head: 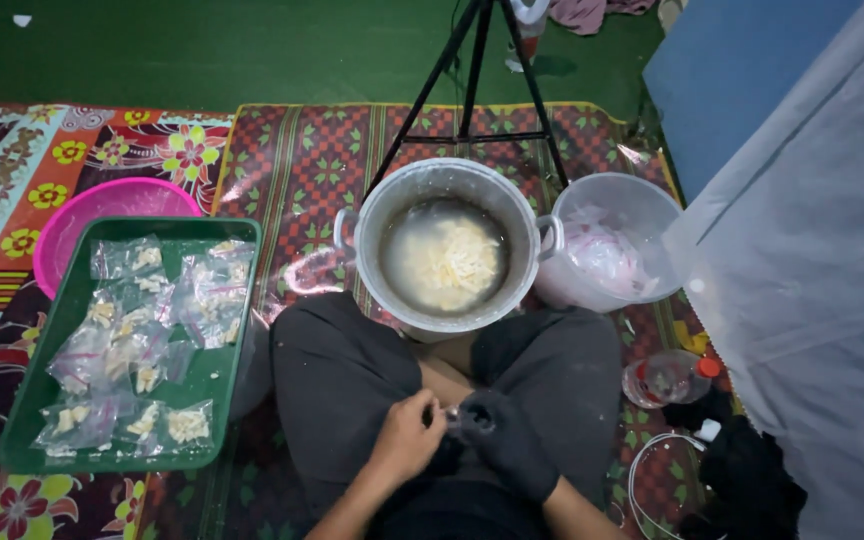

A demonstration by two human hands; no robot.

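Two hands meet low in the lap of a person sitting cross-legged in dark trousers. The left hand point(407, 435) has its fingers curled and pinched onto a small clear plastic bag point(472, 420), thin and crinkly, which sits between the knees right at the fingertips. The right hand point(517, 455) is covered by a dark, soft-looking glove or cloth and rests against the other side of the bag; whether it grips the bag, I cannot tell.

Just ahead of the knees stands a round metal pot point(452, 185) with two side handles, dull grey, holding cloudy liquid and pale, irregular pieces. To its right, touching it, is a translucent plastic bucket point(642, 200) with thin, pink-lined plastic bags bunched inside. To the left lies a flat green rectangular tray point(52, 340) carrying many small, glossy sealed packets point(142, 340) of the same pale pieces. Behind the tray peeks a round pink basin point(82, 215). All of it rests on a woven, patterned floor mat point(292, 160). Black tripod legs point(472, 80) stand behind the pot.
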